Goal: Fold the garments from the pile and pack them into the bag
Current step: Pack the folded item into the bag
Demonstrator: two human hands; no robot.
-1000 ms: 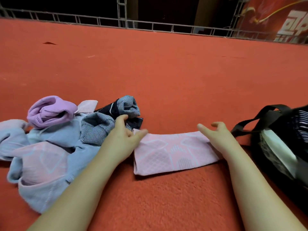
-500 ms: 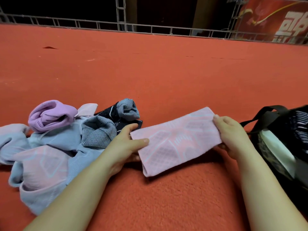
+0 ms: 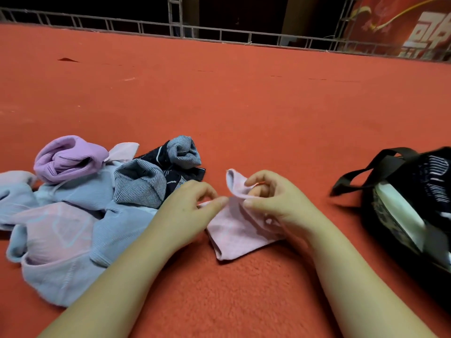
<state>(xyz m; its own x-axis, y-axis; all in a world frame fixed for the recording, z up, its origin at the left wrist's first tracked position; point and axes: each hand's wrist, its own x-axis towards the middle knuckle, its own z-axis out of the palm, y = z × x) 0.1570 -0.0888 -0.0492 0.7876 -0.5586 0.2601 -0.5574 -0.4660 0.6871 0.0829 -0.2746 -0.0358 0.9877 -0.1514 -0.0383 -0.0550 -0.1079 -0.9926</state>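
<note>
black bag [image 3: 400,215] holds a white folded item [image 3: 400,211].

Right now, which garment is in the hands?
The pale pink garment, pinched by the left hand and the right hand; the others lie untouched in the pile.

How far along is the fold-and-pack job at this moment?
Done: the black bag on the right already holds some dark striped fabric. In hand: left hand and right hand both pinch the pink garment, mid-fold. Left: the pile of unfolded blue, purple and striped garments on the left.
</note>
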